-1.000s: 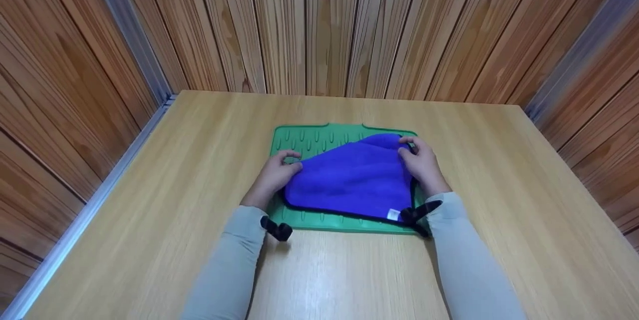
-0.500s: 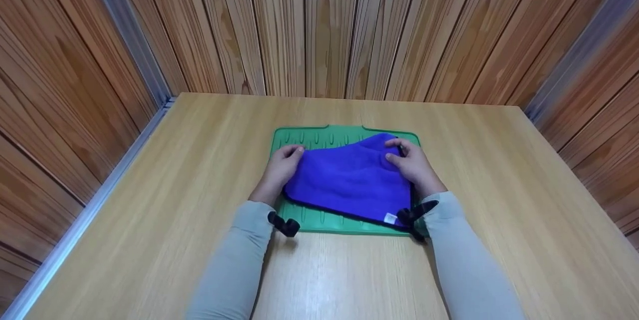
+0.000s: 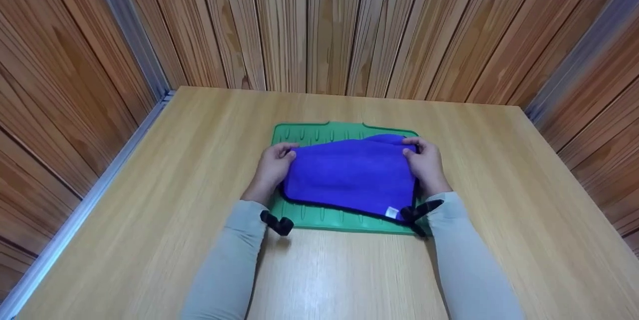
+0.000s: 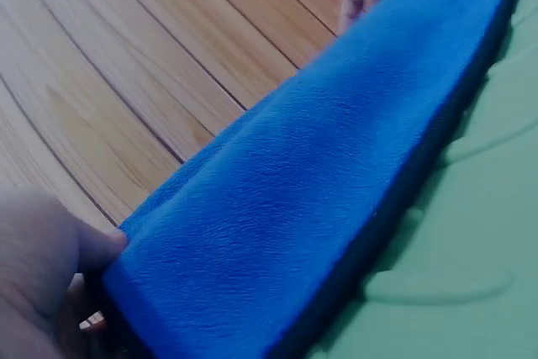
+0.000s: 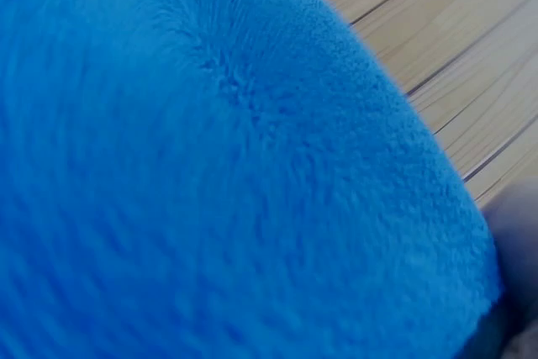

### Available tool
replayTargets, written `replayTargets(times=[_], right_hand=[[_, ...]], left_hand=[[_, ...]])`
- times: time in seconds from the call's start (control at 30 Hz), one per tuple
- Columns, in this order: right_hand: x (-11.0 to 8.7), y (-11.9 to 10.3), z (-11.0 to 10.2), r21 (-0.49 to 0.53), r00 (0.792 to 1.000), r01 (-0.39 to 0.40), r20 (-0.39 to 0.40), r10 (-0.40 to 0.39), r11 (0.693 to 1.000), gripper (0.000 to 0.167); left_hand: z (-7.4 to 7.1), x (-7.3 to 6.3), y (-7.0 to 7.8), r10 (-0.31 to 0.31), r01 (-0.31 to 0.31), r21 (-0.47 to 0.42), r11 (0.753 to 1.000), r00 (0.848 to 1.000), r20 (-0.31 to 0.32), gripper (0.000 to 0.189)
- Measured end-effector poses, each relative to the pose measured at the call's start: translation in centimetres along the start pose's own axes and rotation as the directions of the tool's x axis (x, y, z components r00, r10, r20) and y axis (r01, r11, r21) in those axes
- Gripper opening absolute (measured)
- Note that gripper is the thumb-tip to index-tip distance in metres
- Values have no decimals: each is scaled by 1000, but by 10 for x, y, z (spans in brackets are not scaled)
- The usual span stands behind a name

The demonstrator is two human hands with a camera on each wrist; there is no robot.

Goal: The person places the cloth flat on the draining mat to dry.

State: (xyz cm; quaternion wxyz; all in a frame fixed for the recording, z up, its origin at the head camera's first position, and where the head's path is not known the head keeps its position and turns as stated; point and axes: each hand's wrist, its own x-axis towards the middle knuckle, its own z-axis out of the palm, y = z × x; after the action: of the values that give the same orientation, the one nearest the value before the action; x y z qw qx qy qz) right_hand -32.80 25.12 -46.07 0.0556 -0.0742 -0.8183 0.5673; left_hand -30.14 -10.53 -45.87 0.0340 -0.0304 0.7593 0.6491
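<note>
A blue fleecy cloth (image 3: 349, 175) with dark edging and a small white tag is held up by both hands over a green ribbed mat (image 3: 319, 219). My left hand (image 3: 273, 164) pinches its upper left corner; in the left wrist view the thumb (image 4: 99, 245) lies against the blue face. At the upper right corner my right hand (image 3: 426, 162) pinches the cloth between thumb and fingers. The upper edge stretches between the hands, with a fold near the right one. Blue pile (image 5: 235, 191) fills most of the right wrist view, hiding nearly all of that hand.
The mat lies on a light wooden table (image 3: 174, 200). Wood-panelled walls (image 3: 329, 25) rise behind and on both sides, with a metal rail (image 3: 95, 200) along the table's left edge. A black wrist mount (image 3: 277, 223) sits on each sleeve.
The left hand has moved up along the cloth to its corner, then outward to the left. The right hand came inward and went back right, and the upper edge is now straighter.
</note>
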Motion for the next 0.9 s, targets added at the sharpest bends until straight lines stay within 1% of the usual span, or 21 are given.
replayTargets(times=[0.07, 0.13, 0.2, 0.27, 0.33, 0.43, 0.5, 0.57, 0.63, 0.7, 0.77, 0.8, 0.83, 0.87, 0.9], right_hand=[[-1, 0, -2, 10, 1000, 3, 19, -3, 1000, 27], [-1, 2, -4, 6, 997, 23, 73, -23, 1000, 28], [-2, 3, -4, 5, 989, 45, 140, -45, 999, 29], [-2, 5, -4, -6, 977, 57, 207, -54, 998, 30], [-3, 6, -4, -34, 963, 70, 263, -59, 997, 30], [-4, 7, -2, -66, 944, 76, 325, -51, 995, 27], [-5, 7, -1, -90, 930, 84, 365, -46, 992, 26], [-5, 8, -1, -102, 921, 85, 388, -39, 991, 25], [-5, 8, 0, -109, 915, 88, 402, -37, 990, 24], [-5, 9, 0, -108, 915, 93, 400, -42, 990, 24], [-5, 9, 1, -102, 920, 97, 389, -50, 990, 24], [-5, 8, 1, -100, 924, 100, 377, -56, 990, 24], [-4, 8, 2, -97, 934, 103, 352, -63, 990, 23], [-4, 7, 2, -90, 948, 97, 312, -65, 991, 22], [-4, 7, 2, -79, 962, 90, 266, -66, 993, 22]], left_hand=[[-7, -3, 3, -36, 35, 16, 999, 995, 93, 33], [-14, -7, 5, -78, 72, 42, 997, 981, 176, 34], [-20, -10, 7, -130, 116, 75, 990, 965, 226, 34], [-23, -13, 9, -169, 144, 118, 983, 954, 246, 35], [-22, -14, 10, -214, 181, 150, 972, 945, 247, 42], [-17, -13, 9, -262, 216, 197, 956, 932, 252, 56], [-12, -10, 7, -278, 228, 214, 950, 928, 246, 60], [-7, -8, 6, -270, 222, 216, 951, 937, 224, 56], [-4, -6, 3, -253, 213, 212, 954, 950, 185, 51], [-2, -3, 1, -219, 189, 202, 961, 966, 137, 44], [0, -2, 0, -170, 153, 166, 974, 981, 90, 36], [0, -1, -1, -138, 128, 142, 981, 988, 62, 32], [0, 0, -1, -104, 100, 110, 989, 994, 27, 30], [0, 0, -2, -67, 68, 71, 995, 998, -12, 28], [0, 1, -2, -36, 38, 28, 999, 998, -53, 26]])
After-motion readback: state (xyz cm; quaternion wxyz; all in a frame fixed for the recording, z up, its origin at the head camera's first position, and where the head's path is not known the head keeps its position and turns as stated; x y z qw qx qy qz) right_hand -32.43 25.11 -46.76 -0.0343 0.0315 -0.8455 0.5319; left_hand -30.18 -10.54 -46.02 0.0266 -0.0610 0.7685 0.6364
